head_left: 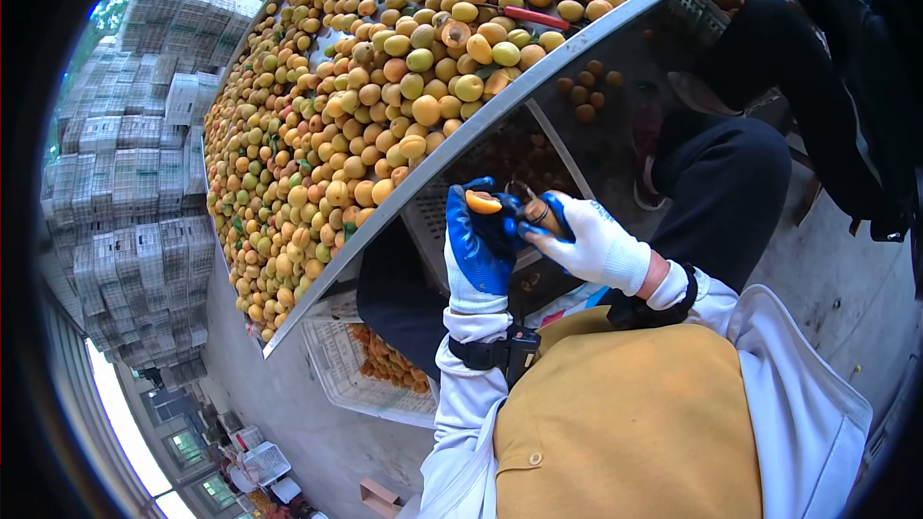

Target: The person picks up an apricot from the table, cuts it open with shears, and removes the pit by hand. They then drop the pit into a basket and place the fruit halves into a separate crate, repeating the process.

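Observation:
My left hand [475, 248], in a blue-coated white glove, is closed round an apricot half [483, 202] with its cut orange face showing. Close beside it, my right hand [588, 238] grips a small tool with a brownish handle [544, 219]; a thin dark curved end shows near the left fingers. Both hands are held in front of my lap, just below the edge of a metal-rimmed table [500, 108]. Heaped on that table are many whole apricots [365, 125], yellow to orange with some greenish ones.
A red-handled tool [535, 16] lies among the fruit. Beneath the table stands a white crate [336, 375] with orange pieces. Several apricots [586, 96] lie lower, near another person's dark-trousered leg [721, 159]. Tall stacks of pale crates [135, 173] rise at the left.

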